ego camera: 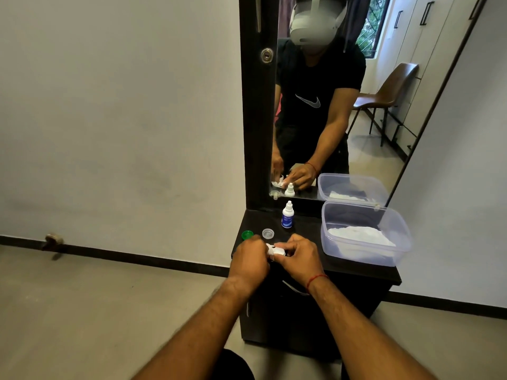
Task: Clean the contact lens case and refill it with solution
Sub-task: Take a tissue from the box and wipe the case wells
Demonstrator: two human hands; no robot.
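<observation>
Contact lens case (pixel 277 252) is gripped between my left hand (pixel 251 259) and right hand (pixel 297 256), fingers of both curled round it, just above the counter (pixel 356 270) front. It shows only as a small white piece, mostly hidden. Advice: steady it and wipe each well fully. Green cap (pixel 247 235) and clear cap (pixel 268 233) lie off, just behind; solution bottle (pixel 287 216) stands upright beyond.
</observation>
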